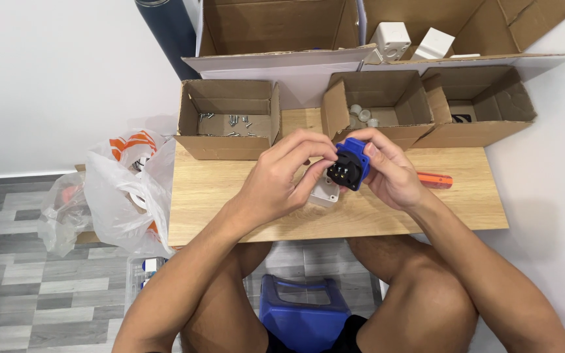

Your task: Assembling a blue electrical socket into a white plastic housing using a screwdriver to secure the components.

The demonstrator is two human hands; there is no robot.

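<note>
Above the low wooden table (230, 202) I hold a blue socket part with a black round insert and metal pins (350, 165). My right hand (390, 171) grips it from the right side. Fingers of my left hand (282, 180) pinch its left edge and top. Just below and behind it, a white plastic box (325, 191) rests on the table, partly hidden by my left hand.
Three small cardboard boxes line the table's back: one with screws (229, 119), one with white caps (377, 108), one nearly bare (479, 104). An orange-handled screwdriver (436, 180) lies right. Larger boxes with white housings (390, 40) stand behind. Plastic bags (119, 196) lie left; blue stool (302, 314) below.
</note>
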